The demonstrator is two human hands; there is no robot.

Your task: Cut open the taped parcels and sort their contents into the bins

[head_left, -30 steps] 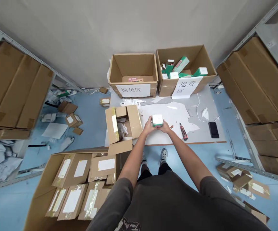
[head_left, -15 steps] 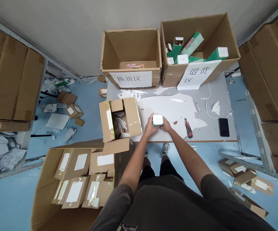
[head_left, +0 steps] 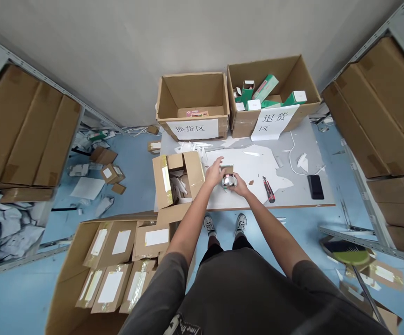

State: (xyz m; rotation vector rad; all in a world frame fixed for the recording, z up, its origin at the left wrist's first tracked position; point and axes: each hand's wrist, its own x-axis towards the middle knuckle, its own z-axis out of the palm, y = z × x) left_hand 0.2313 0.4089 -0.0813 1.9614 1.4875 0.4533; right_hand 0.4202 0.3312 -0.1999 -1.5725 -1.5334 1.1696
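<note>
- The table [head_left: 312,156] carries the work; its near edge faces the person, and two lidless cartons, the left carton [head_left: 188,88] and the right carton [head_left: 239,124], stand side by side along its far edge.
- A flapped carton [head_left: 195,168] with scraps inside sits at the table's left edge, toward the near left corner, just beyond the left hand.
- The left hand [head_left: 214,174] has its fingers spread apart at the left side of the small box; it seems to hold nothing, and whether the thumb touches the box cannot be told.
- The right hand [head_left: 239,185] wraps the small box from the right and holds it, so it is the nearer of the two.
- The small box [head_left: 227,188] lies between the hands, near the table's near edge and left of its middle; whether it rests on the tabletop cannot be told.
- Its mouth faces up toward the head and its long axis seems to run steeply down from there, foreshortened; the raised flap [head_left: 227,169] stands on the far side, beside the left fingers.
- A round silvery item [head_left: 229,180] shows in that mouth, directly right of the left hand.
</note>
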